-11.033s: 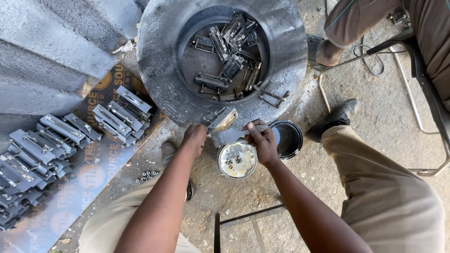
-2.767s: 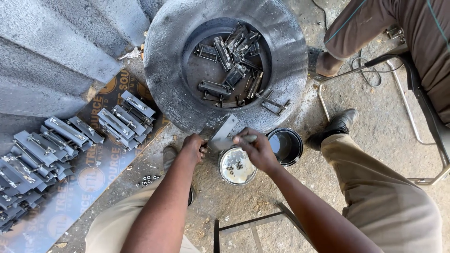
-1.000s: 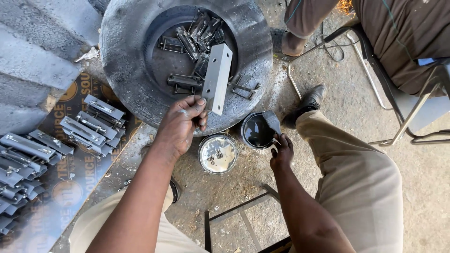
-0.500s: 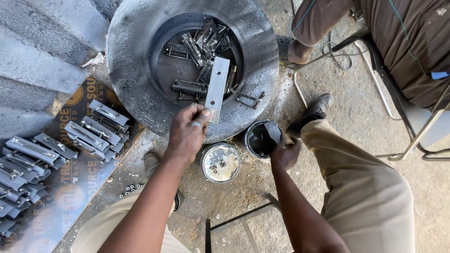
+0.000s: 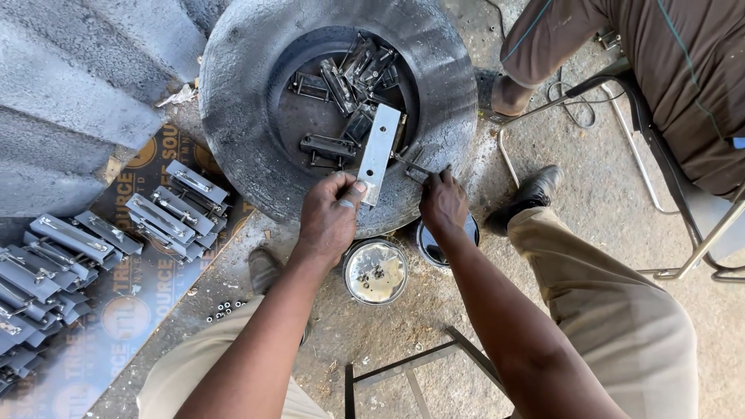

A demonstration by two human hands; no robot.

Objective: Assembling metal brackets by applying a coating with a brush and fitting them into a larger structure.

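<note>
Landmark: the tyre (image 5: 233,116), lying flat on the floor, its well holding loose dark metal parts (image 5: 341,77).

Far left of the tyre: rows of grey finished metal fittings (image 5: 70,240) on a printed sheet (image 5: 147,310); a few small nuts (image 5: 225,310) lie loose at the sheet's edge.

Left hand (image 5: 330,221) at the tyre's near rim, grip clamped on the lower end of a flat pale metal plate (image 5: 379,151), which slants up over the well.

Just below the rim, between the two forearms: an open round tin (image 5: 376,271) with small hardware inside.

Right hand (image 5: 442,203) on the near rim, right of the plate, fingertips closed together around a small dark part (image 5: 415,167); exact hold unclear. A second dark tin (image 5: 431,247) sits mostly hidden under this wrist.

Judgement: pairing a small part with the plate. Joining them calls for bringing the two ends into line.

Right of the tyre: another person's leg and shoe (image 5: 531,194), chair frame (image 5: 698,256). The forearm blocks access to the dark tin.
</note>
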